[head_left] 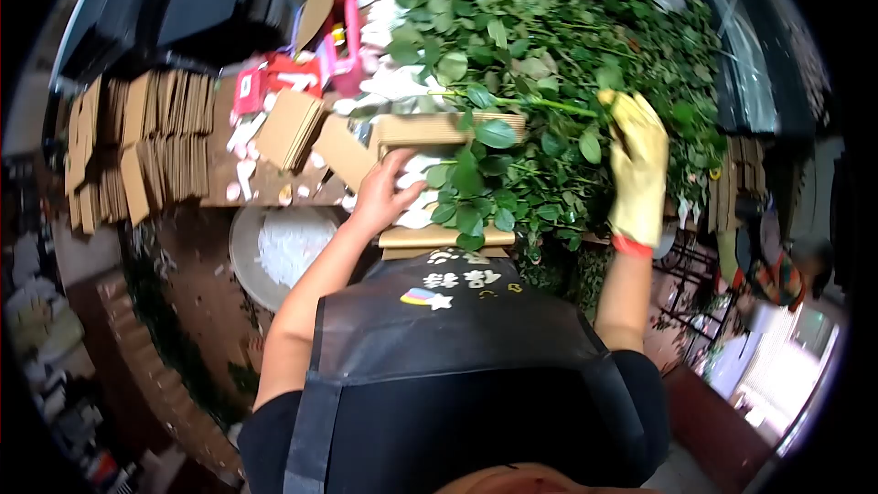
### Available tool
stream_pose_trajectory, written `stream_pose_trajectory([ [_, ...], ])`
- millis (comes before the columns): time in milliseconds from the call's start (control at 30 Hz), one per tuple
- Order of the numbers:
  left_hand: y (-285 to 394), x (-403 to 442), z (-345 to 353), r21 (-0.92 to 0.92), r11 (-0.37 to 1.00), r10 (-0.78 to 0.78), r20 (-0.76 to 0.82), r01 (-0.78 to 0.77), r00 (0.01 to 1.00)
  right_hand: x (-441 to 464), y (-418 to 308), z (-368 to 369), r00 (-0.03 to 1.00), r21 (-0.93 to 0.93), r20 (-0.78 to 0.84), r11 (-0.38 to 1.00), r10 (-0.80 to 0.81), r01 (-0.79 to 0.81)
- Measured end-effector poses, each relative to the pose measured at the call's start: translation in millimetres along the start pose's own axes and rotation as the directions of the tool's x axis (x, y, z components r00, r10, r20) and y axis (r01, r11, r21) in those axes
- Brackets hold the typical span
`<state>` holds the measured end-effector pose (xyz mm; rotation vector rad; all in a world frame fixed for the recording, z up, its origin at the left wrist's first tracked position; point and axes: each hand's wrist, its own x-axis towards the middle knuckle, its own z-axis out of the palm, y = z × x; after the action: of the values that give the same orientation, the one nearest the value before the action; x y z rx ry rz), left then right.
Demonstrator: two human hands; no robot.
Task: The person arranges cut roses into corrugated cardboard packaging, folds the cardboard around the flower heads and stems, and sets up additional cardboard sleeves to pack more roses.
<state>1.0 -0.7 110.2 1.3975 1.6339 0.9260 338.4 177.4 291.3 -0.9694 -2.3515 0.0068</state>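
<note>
My left hand [384, 194], bare, is held at the table's near edge with thumb and fingers apart. It is beside a corrugated cardboard piece [448, 130] and some white material, and nothing shows in its grasp. On the right, my right hand [637, 142] wears a pale yellow glove with a red cuff. Its fingers are closed at the end of a leafy green stem [549, 105], which stretches left above the cardboard. Beneath and beyond this hand spreads a thick heap of leafy stems [567, 27].
Stacks of cut cardboard [169, 142] stand at the table's left end. Loose cardboard pieces [290, 128] and a pink basket [344, 50] lie between. A round tub [274, 252] holding white material sits below the left edge. Dark wrapped bundles [219, 0] are far left.
</note>
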Motion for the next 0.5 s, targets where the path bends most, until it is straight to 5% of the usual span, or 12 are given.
stream_pose_trajectory([
  [33,-8,1,3,0.026,0.996,0.09,-0.02,-0.09,0.996,-3,-14,-10,0.994,-0.036,-0.04,0.995,-0.097,0.095],
  [100,-15,3,2,0.1,0.961,-0.274,0.226,0.258,0.935,-26,-24,-18,0.995,-0.097,0.097,0.995,-0.001,0.01],
  [133,-13,5,3,0.27,0.954,0.133,0.002,-0.129,0.991,-32,-32,-19,0.944,0.088,0.258,0.968,0.205,-0.235],
  [167,-11,-1,-2,0.0,0.99,0.139,0.037,-0.14,0.99,-44,-19,-4,0.923,-0.076,0.349,0.986,0.165,-0.147],
  [233,-15,1,1,0.13,0.982,0.136,0.02,-0.137,0.991,-78,2,31,0.953,0.029,0.293,0.995,0.079,-0.091],
  [300,-11,0,1,0.092,0.986,0.136,0.003,-0.136,0.991,-107,22,50,0.899,-0.077,0.404,0.986,0.167,-0.149],
  [367,-13,0,3,0.076,0.985,0.155,-0.019,-0.153,0.988,-85,-15,36,0.78,-0.428,0.498,0.89,0.378,-0.158],
  [433,-14,-2,3,0.057,0.987,0.149,-0.02,-0.148,0.989,-73,-28,28,0.801,-0.617,0.449,0.786,0.395,-0.042],
  [500,-17,1,5,0.051,0.992,0.121,-0.018,-0.12,0.993,-34,-70,5,0.859,-0.362,0.409,0.919,0.308,-0.157],
])
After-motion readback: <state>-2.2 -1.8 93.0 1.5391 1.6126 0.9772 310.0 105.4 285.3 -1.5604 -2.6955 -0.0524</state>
